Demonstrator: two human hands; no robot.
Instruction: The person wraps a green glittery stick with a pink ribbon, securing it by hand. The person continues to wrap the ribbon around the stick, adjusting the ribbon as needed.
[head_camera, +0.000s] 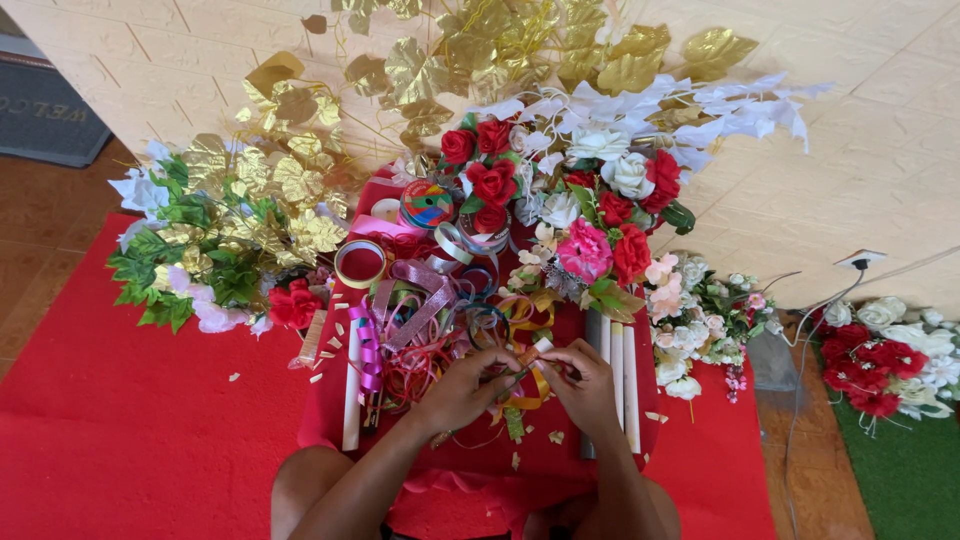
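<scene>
Low in the centre of the frame, the left hand (462, 388) and the right hand (585, 385) meet over a red cloth (330, 400), fingers pinched narrow on a thin green stem (515, 377) wrapped with gold ribbon (528, 395). Just above them lies a tangle of curled ribbons (430, 320) and a tape roll (361, 263). Farther up stand red roses (490, 180), with gold leaves (480, 50) at the top.

Glossy foil-like gold leaves (300, 170), shiny satin ribbons (420, 310), soft cloth roses (490, 180), matt red fabric cover (150, 430)
</scene>
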